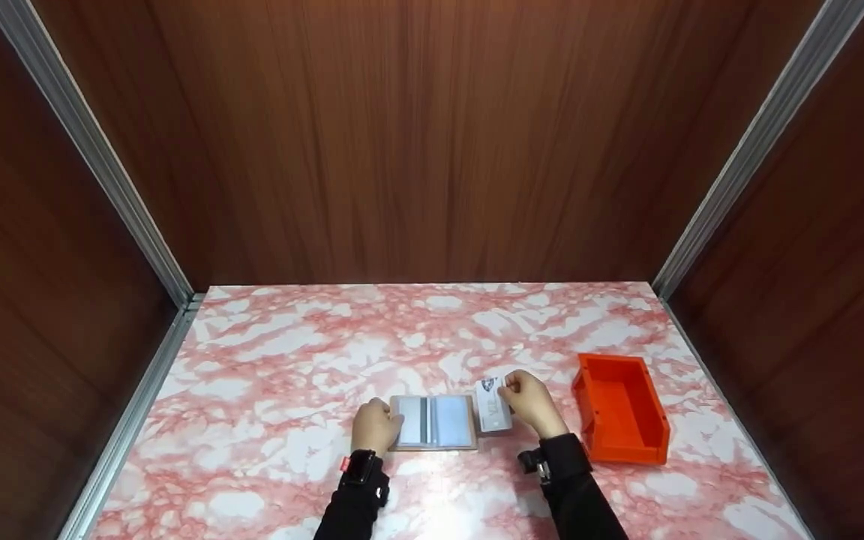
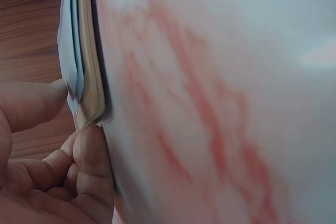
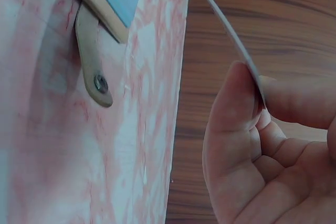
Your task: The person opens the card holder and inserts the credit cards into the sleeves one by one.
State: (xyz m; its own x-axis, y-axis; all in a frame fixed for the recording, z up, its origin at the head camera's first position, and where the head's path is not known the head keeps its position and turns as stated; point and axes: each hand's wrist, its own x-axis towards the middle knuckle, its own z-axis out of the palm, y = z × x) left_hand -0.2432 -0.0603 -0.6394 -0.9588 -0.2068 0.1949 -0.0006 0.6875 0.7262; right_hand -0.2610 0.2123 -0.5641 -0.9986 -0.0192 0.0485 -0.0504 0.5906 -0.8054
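A card holder (image 1: 433, 448) lies spread flat on the table, its tan cover showing around clear plastic sleeves (image 1: 453, 421). My left hand (image 1: 376, 429) pinches its left edge; in the left wrist view the thumb (image 2: 37, 103) lies on the sleeves and curled fingers are at the tan cover (image 2: 90, 56). Just off the holder's right edge, my right hand (image 1: 529, 401) pinches a white card (image 1: 492, 414) with a dark printed emblem at its top. Seen edge-on in the right wrist view, that card (image 3: 228, 27) is between thumb and forefinger. A strap with a metal snap (image 3: 97, 80) sticks out from the holder.
An orange open-topped bin (image 1: 622, 409) stands right of my right hand. The table (image 1: 289, 352) has a red and white marbled top. Brown wood-grain panels (image 1: 417, 142) rise at the back and both sides, with grey metal posts (image 1: 94, 142) at the corners.
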